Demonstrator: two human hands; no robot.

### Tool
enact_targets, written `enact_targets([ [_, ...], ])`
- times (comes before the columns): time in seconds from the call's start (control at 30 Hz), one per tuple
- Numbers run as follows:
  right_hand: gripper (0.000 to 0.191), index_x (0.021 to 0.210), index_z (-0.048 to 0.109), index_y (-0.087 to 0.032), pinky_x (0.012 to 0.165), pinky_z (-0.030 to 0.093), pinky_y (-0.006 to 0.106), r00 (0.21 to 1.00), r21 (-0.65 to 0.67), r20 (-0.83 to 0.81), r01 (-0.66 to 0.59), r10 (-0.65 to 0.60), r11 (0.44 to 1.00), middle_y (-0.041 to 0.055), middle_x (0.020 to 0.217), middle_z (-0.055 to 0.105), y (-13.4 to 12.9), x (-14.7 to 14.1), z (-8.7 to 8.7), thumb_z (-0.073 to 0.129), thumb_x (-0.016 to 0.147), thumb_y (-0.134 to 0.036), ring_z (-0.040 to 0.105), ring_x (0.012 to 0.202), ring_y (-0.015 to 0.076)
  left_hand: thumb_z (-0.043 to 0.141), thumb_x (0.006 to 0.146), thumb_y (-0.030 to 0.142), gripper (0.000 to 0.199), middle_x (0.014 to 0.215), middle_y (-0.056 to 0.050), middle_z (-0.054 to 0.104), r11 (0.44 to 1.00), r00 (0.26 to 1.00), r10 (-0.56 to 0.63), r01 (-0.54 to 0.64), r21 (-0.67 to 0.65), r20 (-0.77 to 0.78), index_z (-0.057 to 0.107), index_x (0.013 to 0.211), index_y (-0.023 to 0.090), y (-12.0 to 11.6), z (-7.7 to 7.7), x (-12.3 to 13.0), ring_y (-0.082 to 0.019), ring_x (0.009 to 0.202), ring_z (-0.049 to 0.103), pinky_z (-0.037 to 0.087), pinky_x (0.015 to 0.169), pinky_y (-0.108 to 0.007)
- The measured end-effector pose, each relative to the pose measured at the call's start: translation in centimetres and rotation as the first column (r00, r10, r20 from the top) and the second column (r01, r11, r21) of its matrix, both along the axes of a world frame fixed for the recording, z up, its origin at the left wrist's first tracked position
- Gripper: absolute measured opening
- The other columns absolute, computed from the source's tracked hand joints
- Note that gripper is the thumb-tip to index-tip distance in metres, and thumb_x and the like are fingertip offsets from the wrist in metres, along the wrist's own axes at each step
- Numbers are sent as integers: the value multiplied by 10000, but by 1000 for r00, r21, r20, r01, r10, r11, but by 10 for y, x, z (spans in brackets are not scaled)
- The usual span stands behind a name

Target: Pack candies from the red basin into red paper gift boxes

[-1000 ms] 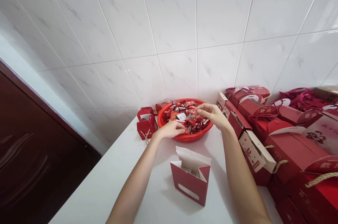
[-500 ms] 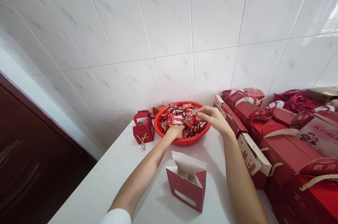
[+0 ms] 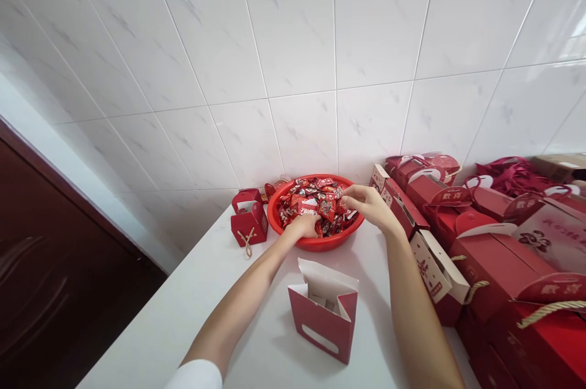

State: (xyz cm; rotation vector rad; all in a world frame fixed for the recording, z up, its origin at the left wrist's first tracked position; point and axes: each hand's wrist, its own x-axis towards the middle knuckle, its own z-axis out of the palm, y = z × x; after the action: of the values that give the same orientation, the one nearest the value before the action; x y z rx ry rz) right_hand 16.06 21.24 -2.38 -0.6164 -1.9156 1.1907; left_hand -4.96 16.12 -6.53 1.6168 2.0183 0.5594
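Note:
A round red plastic basin (image 3: 320, 245), full of candies in red wrappers (image 3: 327, 206), stands against the wall. My left hand (image 3: 304, 226) reaches over its near rim into the candies, with the fingertips hidden among them. At the right rim, my right hand (image 3: 366, 203) has its thumb and fingers curved toward the candies; whether it holds one is too small to make out. Between my forearms an open red gift box (image 3: 323, 322) stands upright on the white table, its flaps up and the inside showing.
A small red box with a rope loop (image 3: 249, 224) stands left of the basin. Many red gift boxes with rope handles (image 3: 494, 267) are piled along the right side, with dark red ribbons (image 3: 508, 181) behind. The tiled wall (image 3: 302, 132) closes off the back.
Both hands stay at the basin in nearly the same pose. The view has shifted very slightly; no box has moved.

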Motion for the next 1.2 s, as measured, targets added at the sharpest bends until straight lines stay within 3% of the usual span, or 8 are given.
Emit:
enact_targets([
  [0.1,259,861,675,-172,708,532,316,1000,4,11,3,-3,1000,44,742,701,1,-3,-2,643,777,-415,665,704,190,765,474,44,541,818,-45,738,1000,997,19,-20,14,71,717,991,196,-4,2,-2,-288,861,695,519,774,-328],
  [0.23,226,829,658,-178,685,522,307,999,16,35,-28,28,999,34,725,684,3,-10,-6,620,781,-396,653,695,186,740,565,54,466,641,39,660,990,887,81,-124,65,455,692,1009,188,-6,5,-2,-159,594,640,514,608,-259],
  [0.4,204,870,654,-185,690,513,314,993,50,120,4,-10,999,30,756,678,9,-19,-20,621,795,-372,645,722,192,857,557,151,401,734,20,704,973,661,21,-188,138,750,705,927,184,-10,14,-1,-128,661,676,545,670,-231],
  [0.57,352,1099,627,-190,794,527,353,983,50,184,-38,29,998,47,919,688,14,-30,-37,690,785,-337,654,857,201,836,690,366,315,834,-31,757,962,545,66,-256,91,836,735,921,176,-15,20,1,-170,765,712,554,716,-253],
  [0.77,468,1183,618,-214,905,516,371,990,29,94,-107,104,994,54,1103,675,8,-48,-48,728,732,-274,639,964,200,718,804,515,377,764,-40,756,949,559,153,-313,36,815,737,981,182,-12,14,-4,-194,737,713,543,654,-255],
  [0.9,506,1201,609,-200,730,555,334,992,-160,36,-117,125,980,18,853,675,4,-56,-51,734,722,-305,657,773,188,696,789,573,482,827,-69,754,952,561,134,-302,51,817,716,1060,176,-7,6,-10,-189,747,706,551,663,-268],
  [1.03,455,1090,633,-193,607,544,290,991,-288,-30,-131,128,949,-13,706,653,3,-59,-50,776,691,-356,640,627,159,640,816,515,431,944,-82,755,962,565,65,-253,98,822,720,1086,188,-8,9,-10,-199,860,701,556,729,-275],
  [1.2,395,971,638,-196,614,565,301,996,-362,-79,-64,37,930,-17,665,664,3,-61,-49,813,624,-269,641,581,154,620,746,304,475,1165,-59,717,968,617,101,-242,66,781,677,1213,239,-13,15,-8,-215,1016,660,541,788,-288],
])
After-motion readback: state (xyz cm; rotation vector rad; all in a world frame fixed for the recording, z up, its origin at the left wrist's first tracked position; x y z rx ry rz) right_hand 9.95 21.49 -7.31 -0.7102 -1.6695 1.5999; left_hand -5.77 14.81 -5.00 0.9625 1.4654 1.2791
